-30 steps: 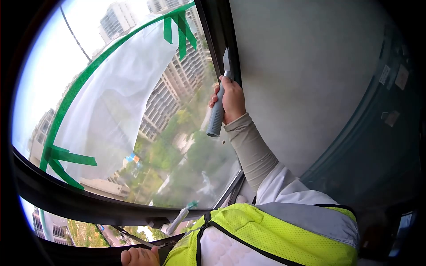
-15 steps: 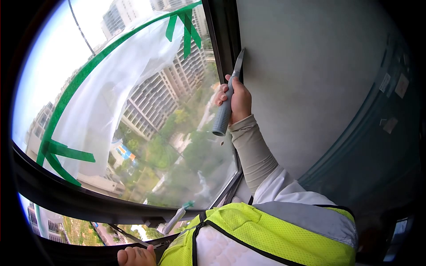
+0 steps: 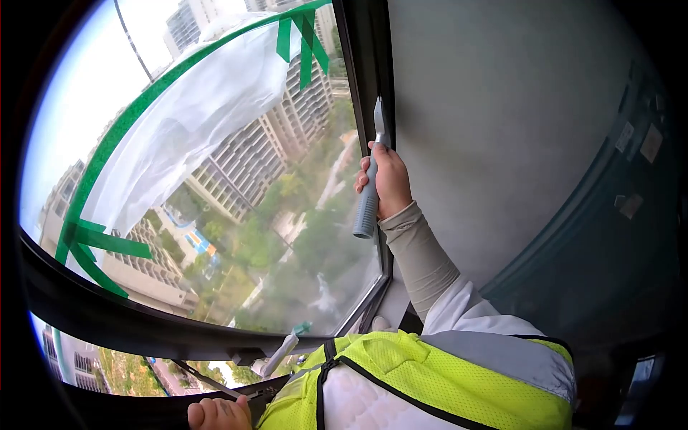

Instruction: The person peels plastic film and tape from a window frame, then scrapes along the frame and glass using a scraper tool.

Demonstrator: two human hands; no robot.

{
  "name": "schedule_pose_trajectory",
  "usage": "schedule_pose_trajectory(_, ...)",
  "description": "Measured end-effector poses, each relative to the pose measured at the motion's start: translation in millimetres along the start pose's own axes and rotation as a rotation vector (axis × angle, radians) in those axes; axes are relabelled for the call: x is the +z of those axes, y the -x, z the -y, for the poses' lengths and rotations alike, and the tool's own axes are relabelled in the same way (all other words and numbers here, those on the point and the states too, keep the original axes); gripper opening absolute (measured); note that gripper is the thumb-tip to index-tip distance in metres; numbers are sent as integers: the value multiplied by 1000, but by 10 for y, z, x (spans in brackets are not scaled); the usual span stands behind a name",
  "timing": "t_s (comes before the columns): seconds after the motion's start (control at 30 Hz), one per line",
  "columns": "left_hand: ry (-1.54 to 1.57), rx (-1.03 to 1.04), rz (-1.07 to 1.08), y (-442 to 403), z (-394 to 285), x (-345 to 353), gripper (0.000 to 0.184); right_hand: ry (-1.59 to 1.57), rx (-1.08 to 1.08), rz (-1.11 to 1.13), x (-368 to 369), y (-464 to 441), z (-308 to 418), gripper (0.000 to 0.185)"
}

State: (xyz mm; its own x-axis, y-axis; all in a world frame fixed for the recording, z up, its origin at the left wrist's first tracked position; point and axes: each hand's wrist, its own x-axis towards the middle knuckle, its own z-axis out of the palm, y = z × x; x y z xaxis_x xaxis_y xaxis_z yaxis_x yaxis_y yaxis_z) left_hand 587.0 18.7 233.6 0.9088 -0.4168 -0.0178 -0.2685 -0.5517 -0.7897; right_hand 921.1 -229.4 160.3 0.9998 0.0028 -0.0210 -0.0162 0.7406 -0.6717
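My right hand (image 3: 390,179) is closed around the ribbed grey handle of a knife (image 3: 365,208). Its narrow metal blade points up and lies against the dark upright window frame (image 3: 369,64), beside the grey wall. Down at the lower left, my left hand (image 3: 218,414) has its fingers curled at the dark sill; whatever they grip is hidden. Left of the knife, the large window pane (image 3: 301,236) is hazy in its lower part.
Green tape (image 3: 115,143) runs along a sheet of translucent plastic (image 3: 193,107) at the window. A white, stick-like piece with a green tip (image 3: 279,356) stands by the lower frame. Grey wall (image 3: 494,143) fills the right side, with glass panels (image 3: 595,236) leaning there. High-rise buildings show outside.
My right hand has moved slightly down, and the blade tip has shifted left from the frame's wall-side edge onto its face. The plastic sheet has billowed upward. My left hand stays put.
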Motion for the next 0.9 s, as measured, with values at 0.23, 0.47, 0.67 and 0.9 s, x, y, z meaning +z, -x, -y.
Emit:
schedule_pose_trajectory(0.23,-38,49,-15,12,1,43,32,-40,-24,-8,108,-93,6,23)
schedule_pose_trajectory(0.47,157,-135,-28,-96,-26,-108,32,-88,-71,22,140,-107,-48,30)
schedule_pose_trajectory(0.67,153,-161,-35,-111,-55,-107,32,-225,-69,90,-44,-127,-11,32)
schedule_pose_trajectory(0.9,179,-177,-21,-117,-41,-123,31,35,-87,61,-91,-100,11,30)
